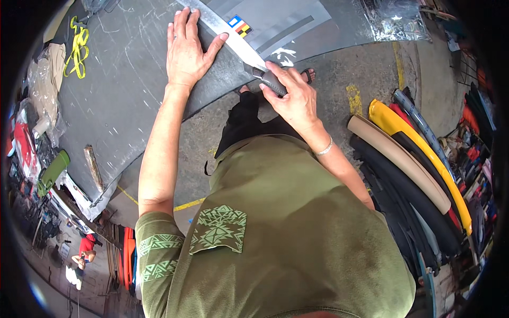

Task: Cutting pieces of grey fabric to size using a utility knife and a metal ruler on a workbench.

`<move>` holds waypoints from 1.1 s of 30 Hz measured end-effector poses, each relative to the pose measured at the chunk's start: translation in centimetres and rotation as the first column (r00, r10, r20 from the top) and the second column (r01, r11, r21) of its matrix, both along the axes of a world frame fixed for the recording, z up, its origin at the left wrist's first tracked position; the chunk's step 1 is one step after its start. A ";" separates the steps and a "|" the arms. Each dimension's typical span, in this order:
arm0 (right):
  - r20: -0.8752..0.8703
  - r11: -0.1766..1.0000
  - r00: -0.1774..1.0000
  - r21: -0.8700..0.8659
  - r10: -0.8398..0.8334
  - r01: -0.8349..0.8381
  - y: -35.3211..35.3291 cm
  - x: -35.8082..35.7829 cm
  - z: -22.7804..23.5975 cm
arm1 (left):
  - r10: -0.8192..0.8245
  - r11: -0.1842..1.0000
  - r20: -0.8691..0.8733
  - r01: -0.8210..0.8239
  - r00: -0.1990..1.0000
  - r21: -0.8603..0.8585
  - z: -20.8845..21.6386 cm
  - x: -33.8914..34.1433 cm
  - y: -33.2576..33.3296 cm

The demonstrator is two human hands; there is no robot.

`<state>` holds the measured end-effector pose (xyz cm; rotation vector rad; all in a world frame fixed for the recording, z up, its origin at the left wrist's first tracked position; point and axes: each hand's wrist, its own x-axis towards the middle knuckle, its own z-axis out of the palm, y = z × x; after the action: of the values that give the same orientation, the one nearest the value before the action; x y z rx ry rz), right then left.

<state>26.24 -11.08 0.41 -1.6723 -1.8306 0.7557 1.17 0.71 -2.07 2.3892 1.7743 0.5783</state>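
My left hand (189, 53) lies flat with spread fingers on the dark grey tabletop (122, 69), its fingertips and thumb against a long metal ruler (233, 40). The ruler runs slantwise across a grey sheet (302, 24) that bears a small patch of coloured squares (239, 25). At the ruler's near end, my right hand (295, 95) is closed round the dark handle of a utility knife (272, 81). Its blade cannot be made out. Small white scraps or marks (284, 55) show on the sheet close to the right hand.
A yellow strap (77, 50) and a rough stick (93, 168) lie toward the table's left side. Clear plastic packaging (397, 21) is at the far right. Rolls of material, including a beige roll (400, 164) and a yellow roll (424, 153), lean at my right. Another person (85, 254) is at lower left.
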 end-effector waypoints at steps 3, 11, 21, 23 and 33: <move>0.004 1.000 1.000 0.022 0.003 -0.003 0.0 -0.1 -0.2 | -0.012 1.000 0.016 0.012 1.000 0.017 0.3 -0.2 0.0; 0.019 0.998 0.999 -0.026 -0.051 0.052 -0.2 -0.1 0.7 | -0.001 1.000 -0.015 0.001 1.000 -0.029 0.8 0.1 -0.3; -0.046 0.999 0.998 0.010 -0.035 0.036 -0.1 -0.3 0.4 | -0.016 1.000 -0.029 0.015 0.999 -0.026 0.6 0.1 -0.2; -0.017 0.999 1.000 -0.028 -0.020 0.019 -0.1 -0.2 0.7 | -0.015 0.999 -0.023 0.014 1.000 -0.030 0.6 0.1 -0.2; -0.058 1.000 0.998 -0.001 -0.010 0.010 0.2 0.1 0.0 | -0.028 1.000 -0.052 0.028 0.998 -0.010 0.5 0.0 -0.1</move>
<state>26.39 -10.87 0.42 -1.6417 -1.7814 0.7926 1.17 0.60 -1.55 2.4411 1.7567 0.5079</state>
